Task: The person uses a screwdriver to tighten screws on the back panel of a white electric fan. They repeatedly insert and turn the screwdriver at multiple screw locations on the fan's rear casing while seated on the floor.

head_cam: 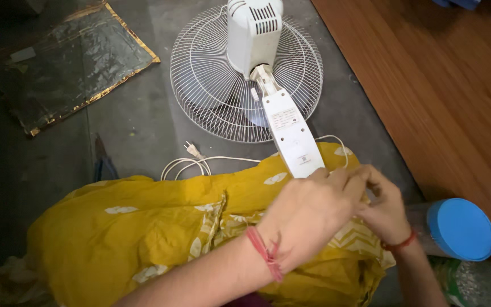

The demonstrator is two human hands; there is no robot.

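With the white table fan (251, 74) face-down and its stem across my lap, my left hand (308, 213) and right hand (383, 211) meet at its base end, grips hidden, so I'd steady the stem firmly.

Grey concrete floor (137, 122), dimly lit; a wooden board (450, 85) at right, perhaps furniture; a foil-edged sheet (63, 62) lies left.

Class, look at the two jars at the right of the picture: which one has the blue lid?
The jar nearer the right hand, lying on its side with its blue lid showing. The other jar, below it, holds pale grains and shows green.
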